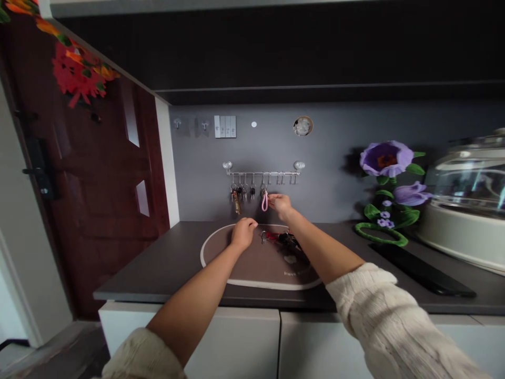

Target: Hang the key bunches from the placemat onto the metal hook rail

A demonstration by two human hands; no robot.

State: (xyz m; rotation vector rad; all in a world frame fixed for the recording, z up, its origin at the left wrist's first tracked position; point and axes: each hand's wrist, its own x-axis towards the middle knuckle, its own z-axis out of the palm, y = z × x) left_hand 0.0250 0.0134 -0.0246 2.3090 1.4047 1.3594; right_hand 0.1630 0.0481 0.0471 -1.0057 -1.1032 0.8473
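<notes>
My right hand (281, 205) is raised to the wall, its fingers closed at a pink looped key strap (264, 201) below the hook rail (264, 173). The fingertips overlap the strap and the keys by it, so the exact grip is partly hidden. My left hand (243, 232) hovers low over the brown mat (244, 268), fingers curled together with nothing visible in them. Several bunches of keys (245, 193) hang from the rail's left hooks, one with a brown patterned tag (236, 202). On the mat, partly behind my right forearm, lie more keys (264, 238) with red and black pieces.
A black phone-like slab (426, 269) lies on the counter (150, 263) at right. Behind it stand purple crocheted-looking flowers (386, 158) and a clear-domed white appliance (465, 231). A dark cabinet (276, 47) overhangs the counter. The brown door (114, 173) is at left.
</notes>
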